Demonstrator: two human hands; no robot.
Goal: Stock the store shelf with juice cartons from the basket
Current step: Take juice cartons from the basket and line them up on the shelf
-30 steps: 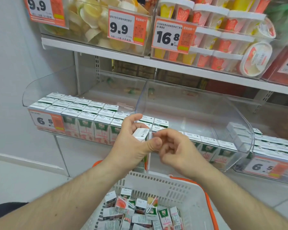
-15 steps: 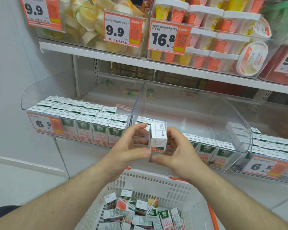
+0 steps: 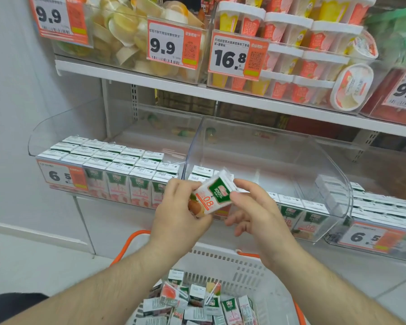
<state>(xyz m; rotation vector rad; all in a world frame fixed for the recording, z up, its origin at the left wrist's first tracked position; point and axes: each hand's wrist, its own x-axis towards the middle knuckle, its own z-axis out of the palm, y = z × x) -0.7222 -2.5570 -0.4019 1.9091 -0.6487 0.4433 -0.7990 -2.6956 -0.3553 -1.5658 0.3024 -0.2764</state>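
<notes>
A small white juice carton with a green label and fruit picture is tilted on its side between my hands, just in front of the middle clear shelf bin. My left hand grips its lower end. My right hand pinches its upper right edge with thumb and fingers. Below, the white basket with orange handles holds several loose cartons. Rows of cartons fill the left bin, and a front row stands in the middle bin.
The middle bin has free room behind its front row. A third bin of cartons sits at the right. Above, a white shelf carries bins of fruit cups and tubs with orange price tags. A grey wall closes the left side.
The carton, held upright half a second ago, is now tilted with its printed face toward me. Both hands stayed at about the same spot in front of the middle bin.
</notes>
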